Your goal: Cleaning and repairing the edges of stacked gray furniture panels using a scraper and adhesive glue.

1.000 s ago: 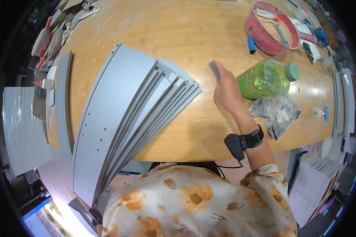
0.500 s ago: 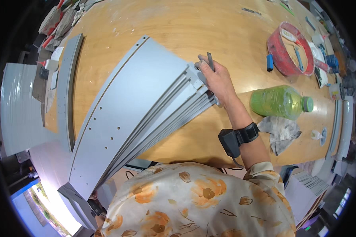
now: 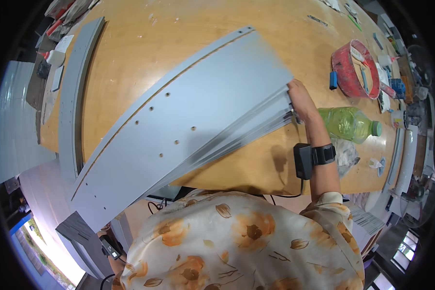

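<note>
A stack of long light-grey panels (image 3: pixel 217 82) slants over the table from near left to far right. The top panel has a brown groove along its far edge and several drilled holes. My right hand (image 3: pixel 303 100) grips the stack's right end, its fingers curled over the edge and partly hidden. Most of my left hand (image 3: pixel 103 232) is hidden at the near left end, beside the panel's lower corner; its fingers do not show. The lower panels fan out slightly beneath the top one.
Another grey panel (image 3: pixel 77 96) lies along the table's left side, near a white glue bottle (image 3: pixel 56 58). On the right are a green plastic bottle (image 3: pixel 348 123), a grey rag (image 3: pixel 344 157), a red tub (image 3: pixel 343 72) and a blue block (image 3: pixel 333 80).
The panel stack's right end has swung right and away from me with my right hand, and the top panel faces up more. A thin dark tool seen at that hand before is now hidden.
</note>
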A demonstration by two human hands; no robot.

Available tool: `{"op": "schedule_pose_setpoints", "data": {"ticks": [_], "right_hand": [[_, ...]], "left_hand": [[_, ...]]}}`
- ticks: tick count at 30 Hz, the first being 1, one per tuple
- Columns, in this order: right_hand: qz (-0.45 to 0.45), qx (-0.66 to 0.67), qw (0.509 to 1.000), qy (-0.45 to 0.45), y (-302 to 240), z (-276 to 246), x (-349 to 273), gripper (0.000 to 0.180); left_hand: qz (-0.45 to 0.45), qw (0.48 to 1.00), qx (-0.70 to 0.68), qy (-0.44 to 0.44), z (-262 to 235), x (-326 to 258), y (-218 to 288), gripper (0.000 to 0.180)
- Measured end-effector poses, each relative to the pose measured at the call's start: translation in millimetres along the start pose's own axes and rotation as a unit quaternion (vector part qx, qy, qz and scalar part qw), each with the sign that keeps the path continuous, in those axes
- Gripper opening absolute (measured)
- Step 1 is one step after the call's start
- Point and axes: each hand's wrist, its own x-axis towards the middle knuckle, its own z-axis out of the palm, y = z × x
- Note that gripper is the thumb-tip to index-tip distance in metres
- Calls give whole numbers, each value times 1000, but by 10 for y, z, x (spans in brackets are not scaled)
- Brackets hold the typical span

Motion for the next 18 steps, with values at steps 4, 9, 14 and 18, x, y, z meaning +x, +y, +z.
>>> {"op": "schedule_pose_setpoints", "data": {"ticks": [4,9,14,18], "right_hand": [[89,51,993,61,164,-101,-247,53],[-15,-3,996,92,272,-204,-447,51],[-39,75,992,91,516,-136,-279,53],[-134,20,975,175,602,-151,-684,44]], "left_hand": [[-3,1000,11,8,132,232,-61,61],[6,999,32,-8,572,423,-37,61],[58,998,35,-12,1136,324,246,61],[123,991,37,26,1212,-106,646,61]]}}
